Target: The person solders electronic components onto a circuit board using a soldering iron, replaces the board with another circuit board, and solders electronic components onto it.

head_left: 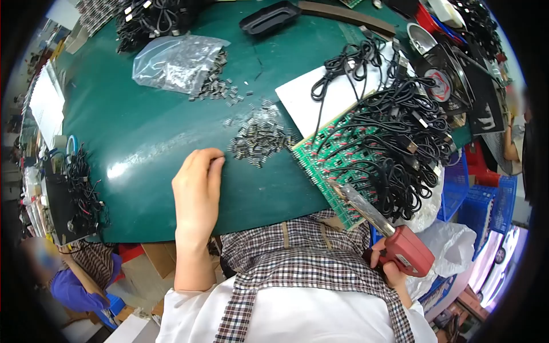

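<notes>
My right hand (393, 273) grips a soldering gun (409, 251) by its red handle. Its long metal barrel points up and left over a panel of green circuit boards (320, 162), where black cables are attached. Whether the tip touches a board I cannot tell. My left hand (197, 186) rests over the table with fingers bent and thumb close to the index finger; anything between them is hidden. Just right of it lies a pile of small metal connectors (260, 137). Bundled black USB cables (394, 126) cover the right part of the panel.
A clear plastic bag (174, 62) spills more connectors onto the green table (137, 194). Behind are a black tray (269, 18) and a brown bar (346, 17). A white board (300, 94) lies beneath cables. Blue crates (480, 203) stand right; another person (86, 280) sits left.
</notes>
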A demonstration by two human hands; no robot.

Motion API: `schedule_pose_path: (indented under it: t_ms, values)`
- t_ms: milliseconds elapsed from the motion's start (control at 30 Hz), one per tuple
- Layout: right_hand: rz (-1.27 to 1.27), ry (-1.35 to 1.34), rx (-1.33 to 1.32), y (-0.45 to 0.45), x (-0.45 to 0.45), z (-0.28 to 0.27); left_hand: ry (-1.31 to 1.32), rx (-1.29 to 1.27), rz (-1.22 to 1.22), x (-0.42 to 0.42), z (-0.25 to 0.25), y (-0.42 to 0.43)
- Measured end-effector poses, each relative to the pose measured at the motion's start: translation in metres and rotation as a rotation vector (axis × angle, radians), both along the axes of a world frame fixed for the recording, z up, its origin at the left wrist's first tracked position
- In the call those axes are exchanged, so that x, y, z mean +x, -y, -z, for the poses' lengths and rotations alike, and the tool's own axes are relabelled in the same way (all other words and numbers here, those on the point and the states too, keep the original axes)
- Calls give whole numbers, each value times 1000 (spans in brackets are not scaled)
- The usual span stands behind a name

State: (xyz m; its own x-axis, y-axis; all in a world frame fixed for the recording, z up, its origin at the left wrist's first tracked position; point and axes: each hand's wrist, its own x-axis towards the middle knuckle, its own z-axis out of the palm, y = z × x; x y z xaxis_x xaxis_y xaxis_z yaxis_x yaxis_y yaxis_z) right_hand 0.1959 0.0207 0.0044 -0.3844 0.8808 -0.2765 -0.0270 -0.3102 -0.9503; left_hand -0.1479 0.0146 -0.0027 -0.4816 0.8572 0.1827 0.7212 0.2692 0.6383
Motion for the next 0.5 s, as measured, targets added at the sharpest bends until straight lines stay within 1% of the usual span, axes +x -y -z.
schedule_pose_path:
  t_ms: [33,100,167,233,267,300,367,400,433,500]
  values:
    - [8,6,2,-1,3,1,6,2,8,0,-1,0]
    - [-87,17,-12,-3,8,4,-55,15,-25,1,-2,-1]
    - [-51,2,-4,-1,3,2,-88,36,-43,1,-3,-1]
    - [-62,109,35,-1,-1,-1,11,115,-78,-3,3,2]
    - [-61,109,34,-1,-1,0,137,122,-128,-1,4,4]
    - [-57,103,44,-1,-1,1,137,120,-127,4,3,6]
    - [-52,98,51,-2,-1,0,749,149,-115,17,-1,7]
    - [-84,110,52,-4,0,-1,886,177,-92,26,-1,5]
    - [-115,122,53,-5,0,-2,1024,124,-48,33,0,5]
    - [-113,111,43,-6,-1,-3,1161,144,-7,57,6,2]
